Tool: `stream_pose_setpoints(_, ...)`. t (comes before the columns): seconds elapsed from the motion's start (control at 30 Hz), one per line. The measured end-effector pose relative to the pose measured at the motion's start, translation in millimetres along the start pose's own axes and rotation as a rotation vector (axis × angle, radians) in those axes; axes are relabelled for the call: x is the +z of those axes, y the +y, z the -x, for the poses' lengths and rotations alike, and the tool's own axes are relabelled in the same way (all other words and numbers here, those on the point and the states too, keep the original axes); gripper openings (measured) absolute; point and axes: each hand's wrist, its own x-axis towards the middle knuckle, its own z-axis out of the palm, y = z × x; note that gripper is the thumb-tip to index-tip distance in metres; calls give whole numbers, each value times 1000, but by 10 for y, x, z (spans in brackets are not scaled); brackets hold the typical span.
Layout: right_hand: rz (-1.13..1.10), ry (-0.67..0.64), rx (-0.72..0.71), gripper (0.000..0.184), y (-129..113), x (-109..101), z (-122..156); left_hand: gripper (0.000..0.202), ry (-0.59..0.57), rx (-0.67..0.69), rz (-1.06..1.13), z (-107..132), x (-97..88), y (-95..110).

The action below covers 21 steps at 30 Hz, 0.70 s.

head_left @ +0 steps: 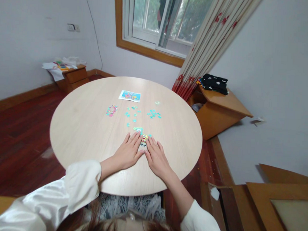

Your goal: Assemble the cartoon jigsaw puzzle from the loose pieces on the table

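"Where does the joined puzzle section (144, 139) lie, and how is it oriented?"

"On the round table (84, 133), toward the person's side, between the two hands. Its visible long axis runs away from the person, the far end leaning left; dark marks lie at the near end."

"And the hands?"

"Left hand (128, 151) and right hand (156, 156): both opened flat, palms down, fingers extended, thumb tips nearly meeting at the near end. Left fingertips lie along the section's left side, right fingertips along its right; neither hand grips anything that I can see."

"What is obscured?"

"The section's side edges, under the fingers; its full width cannot be told. Seams are too fine to make out. Loose pieces (134, 120) lie beyond, and the picture card (130, 95) is too small to read."
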Motion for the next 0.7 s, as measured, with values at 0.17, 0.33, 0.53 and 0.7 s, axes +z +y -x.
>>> stream_pose_setpoints(0.17, 49, -37, 1, 49, -1, 4, -32, 61, 22, -19, -17, 70, 28, 19)
stream_pose_setpoints(0.33, 62, -68, -3, 50, -6, -7, -31, 64, -5, -57, -10, 71, 7, 32)
stream_pose_setpoints(0.53, 77, -71, 4, 52, -12, -27, -26, 63, -32, -53, -9, 65, 8, 42)
stream_pose_setpoints(0.7, 70, -113, 7, 51, -32, -43, -30, 61, 1, -64, -32, 75, 44, 41)
